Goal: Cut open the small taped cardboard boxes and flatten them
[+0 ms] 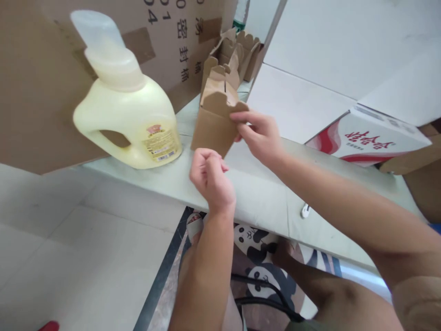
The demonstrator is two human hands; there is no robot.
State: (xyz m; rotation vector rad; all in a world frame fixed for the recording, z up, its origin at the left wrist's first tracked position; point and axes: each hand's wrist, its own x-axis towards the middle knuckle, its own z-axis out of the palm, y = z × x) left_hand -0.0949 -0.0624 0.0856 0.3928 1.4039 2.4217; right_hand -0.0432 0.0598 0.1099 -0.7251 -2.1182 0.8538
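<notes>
Pinching a cardboard box (211, 132) by its flap (217, 103), the right hand (261, 135) has a narrow grip, the left hand (213, 178) curled closed nearby.

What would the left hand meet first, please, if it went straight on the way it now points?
Most likely the near face of the small brown cardboard box, just beyond the left hand; this single view leaves the gap between them unclear.

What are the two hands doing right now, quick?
Left hand: curled closed; can't tell if anything's inside.
Right hand: holding the edge of the small brown box.
</notes>
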